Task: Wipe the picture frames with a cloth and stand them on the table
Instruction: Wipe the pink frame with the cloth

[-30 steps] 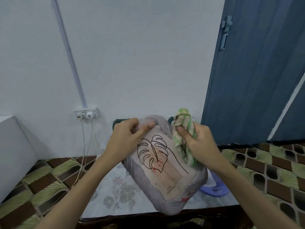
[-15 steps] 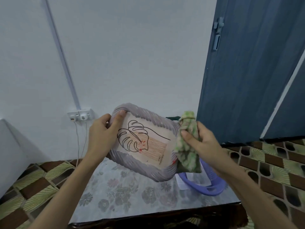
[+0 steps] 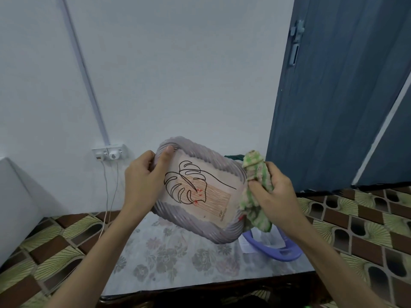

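A person's left hand [image 3: 142, 181] grips the left edge of a picture frame [image 3: 200, 192] with a grey twisted border, holding it tilted in the air above the floral tabletop [image 3: 178, 261]. At the frame's right edge, the right hand [image 3: 273, 196] clutches a bunched green-and-white cloth [image 3: 255, 192] against the border. A purple basket [image 3: 278, 252] sits below the frame's right corner.
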